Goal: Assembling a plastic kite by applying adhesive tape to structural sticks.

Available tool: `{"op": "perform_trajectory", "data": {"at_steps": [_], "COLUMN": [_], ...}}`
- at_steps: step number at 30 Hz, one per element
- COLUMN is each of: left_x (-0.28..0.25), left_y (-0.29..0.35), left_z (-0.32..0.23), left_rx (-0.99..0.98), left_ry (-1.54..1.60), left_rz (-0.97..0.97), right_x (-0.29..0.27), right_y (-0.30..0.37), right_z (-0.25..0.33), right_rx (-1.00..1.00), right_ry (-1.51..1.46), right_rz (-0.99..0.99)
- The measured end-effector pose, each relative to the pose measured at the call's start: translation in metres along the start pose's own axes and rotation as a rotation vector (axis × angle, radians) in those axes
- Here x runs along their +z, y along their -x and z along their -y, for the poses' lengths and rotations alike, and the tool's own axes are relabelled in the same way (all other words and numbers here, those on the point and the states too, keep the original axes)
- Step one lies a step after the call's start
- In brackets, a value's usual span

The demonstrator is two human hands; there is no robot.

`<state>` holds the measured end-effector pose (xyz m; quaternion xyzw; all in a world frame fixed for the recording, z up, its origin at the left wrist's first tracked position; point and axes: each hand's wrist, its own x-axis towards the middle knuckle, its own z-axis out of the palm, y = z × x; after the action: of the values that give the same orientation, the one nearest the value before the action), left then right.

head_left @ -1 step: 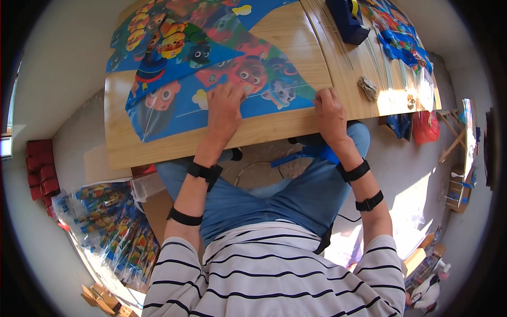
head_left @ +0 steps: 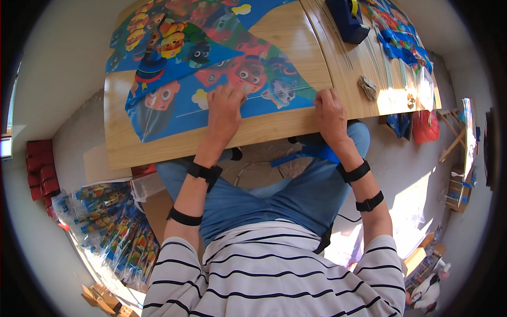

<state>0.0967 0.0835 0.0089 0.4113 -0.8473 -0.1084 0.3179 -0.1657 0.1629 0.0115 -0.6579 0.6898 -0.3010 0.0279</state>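
A thin blue sheet [head_left: 264, 104] printed with cartoon characters lies on the near side of the wooden table. Along its near edge runs a slim pale rod [head_left: 274, 93], passing under my left hand [head_left: 224, 111]. That hand is closed, fingers curled down on the rod and sheet. At the sheet's right corner, my right hand [head_left: 331, 111] is closed in a pinch. Its fingertips hide what exactly they grip, but the sheet's edge runs into them. A folded flap of printed sheet [head_left: 185, 66] lies on the left.
Toward the right of the wooden table [head_left: 296, 37] are a dark blue tape dispenser [head_left: 351, 26], thin rods [head_left: 377, 58], a small bundle [head_left: 367, 88] and more printed sheets [head_left: 398, 45]. A red plastic bag [head_left: 425, 127] hangs beyond the edge. Packaged printed items [head_left: 113, 227] are piled at the lower left.
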Motion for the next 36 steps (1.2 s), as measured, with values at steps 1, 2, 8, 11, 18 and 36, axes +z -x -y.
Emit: {"op": "perform_trajectory", "data": {"at_steps": [1, 2, 8, 11, 18, 36], "left_x": [0.001, 0.001, 0.004, 0.006, -0.021, -0.060], "left_y": [0.004, 0.008, 0.016, 0.015, 0.028, 0.047], "left_z": [0.001, 0.000, -0.005, -0.006, 0.001, 0.020], "left_rx": [-0.001, -0.010, -0.039, -0.055, -0.126, -0.253], "left_ry": [0.000, -0.003, 0.028, 0.057, -0.074, -0.033], "left_rz": [0.002, 0.020, 0.013, 0.010, 0.014, 0.033], "right_x": [-0.002, -0.004, -0.010, -0.017, -0.021, -0.030], "right_y": [0.001, 0.003, 0.012, 0.012, 0.015, 0.028], "right_z": [0.001, 0.002, 0.008, 0.005, -0.005, 0.004], "right_rx": [0.000, 0.000, 0.030, 0.111, 0.047, 0.035], "right_ry": [-0.011, -0.021, 0.000, 0.039, 0.161, 0.141], "right_rz": [0.003, 0.006, 0.000, -0.017, -0.045, 0.154]}}
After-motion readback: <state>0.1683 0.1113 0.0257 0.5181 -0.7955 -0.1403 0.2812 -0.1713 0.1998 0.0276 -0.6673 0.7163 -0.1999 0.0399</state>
